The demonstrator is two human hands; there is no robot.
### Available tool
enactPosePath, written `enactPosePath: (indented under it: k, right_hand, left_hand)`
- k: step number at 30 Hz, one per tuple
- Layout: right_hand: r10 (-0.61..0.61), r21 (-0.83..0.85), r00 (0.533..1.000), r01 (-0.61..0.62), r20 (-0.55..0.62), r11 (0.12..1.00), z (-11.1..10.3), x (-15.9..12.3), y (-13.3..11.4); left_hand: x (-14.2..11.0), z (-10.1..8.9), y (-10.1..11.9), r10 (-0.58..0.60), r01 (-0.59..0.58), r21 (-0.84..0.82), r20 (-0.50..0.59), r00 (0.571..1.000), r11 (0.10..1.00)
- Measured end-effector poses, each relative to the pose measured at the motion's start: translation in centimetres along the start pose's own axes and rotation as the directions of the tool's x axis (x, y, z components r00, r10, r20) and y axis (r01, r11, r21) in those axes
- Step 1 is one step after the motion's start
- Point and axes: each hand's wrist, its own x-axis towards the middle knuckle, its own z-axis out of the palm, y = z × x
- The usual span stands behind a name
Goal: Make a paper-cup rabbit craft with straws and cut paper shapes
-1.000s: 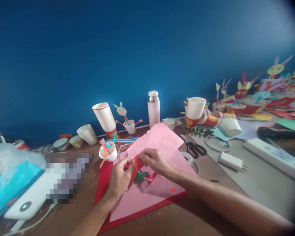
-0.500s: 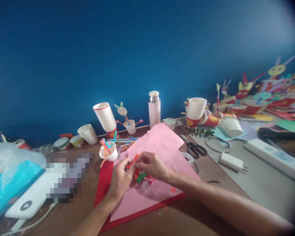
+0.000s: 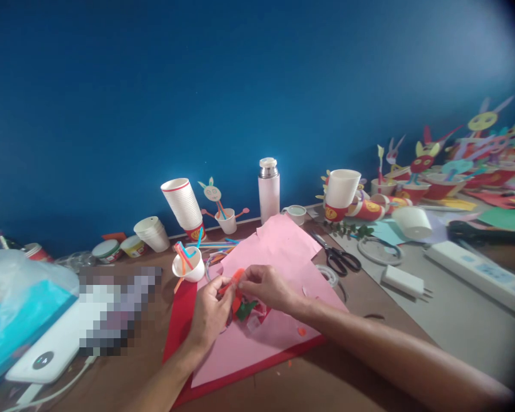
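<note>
Left hand (image 3: 210,309): thumb and fingers pinched on an orange piece (image 3: 237,278). Right hand (image 3: 268,288): fingertips closed on its upper end, just beside the left. Piece: narrow to my view, partly hidden by fingers, above pink paper (image 3: 223,363), near a green scrap (image 3: 244,311). Against one second ago, I see it slimmer, right hand lower.

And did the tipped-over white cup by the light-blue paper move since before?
Yes. The white cup has shifted a little to the right in the picture, judged against the white charger below it.
</note>
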Motion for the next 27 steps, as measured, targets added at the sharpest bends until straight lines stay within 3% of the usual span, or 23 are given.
enactPosePath:
  k: [5, 14, 23, 27]
  right_hand:
    - [-0.024, 0.029, 0.999, 0.023, 0.032, 0.999, 0.2, 0.1, 0.5]
    - [-0.112, -0.070, 0.994, 0.111, 0.000, 0.991, 0.1, -0.4, -0.6]
    - [-0.080, -0.095, 0.993, 0.088, 0.082, 0.992, -0.3, -0.3, -0.8]
    - [0.008, -0.141, 0.986, 0.016, 0.168, 0.990, -1.1, -0.3, -1.7]
  left_hand:
    - [-0.2, 0.1, 0.3, -0.030, 0.031, -0.056, 0.017, 0.999, 0.998]
    - [-0.4, 0.2, 0.6, -0.118, 0.125, -0.104, 0.070, 0.991, 0.987]
    - [-0.4, 0.3, -0.1, -0.052, 0.059, -0.065, 0.110, 0.993, 0.996]
    - [-0.5, 0.5, -0.6, 0.002, 0.004, -0.060, 0.109, 0.994, 0.998]
